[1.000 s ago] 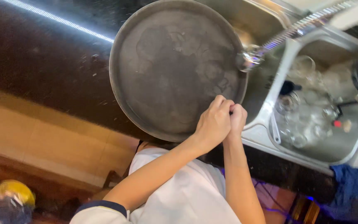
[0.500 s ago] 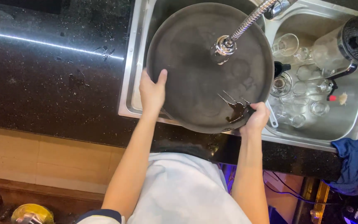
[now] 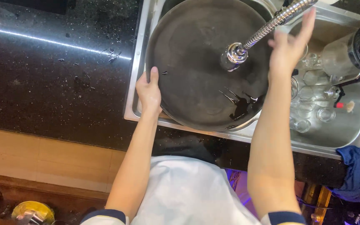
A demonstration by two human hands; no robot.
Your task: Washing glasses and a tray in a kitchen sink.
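The black counter [image 3: 55,75] sits beside a steel sink [image 3: 140,62]. Your left hand [image 3: 148,89] grips the big round pan [image 3: 201,62] by its rim. Your right hand [image 3: 288,46] is open, holding nothing, up by the tap hose [image 3: 267,27].

Single head-worn camera, looking steeply down from above, close over the steel sink [image 3: 246,139] and black desk [image 3: 55,79], arms in frame

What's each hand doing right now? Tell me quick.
Left hand: gripping the rim of the round pan.
Right hand: open, raised by the faucet hose, holding nothing.
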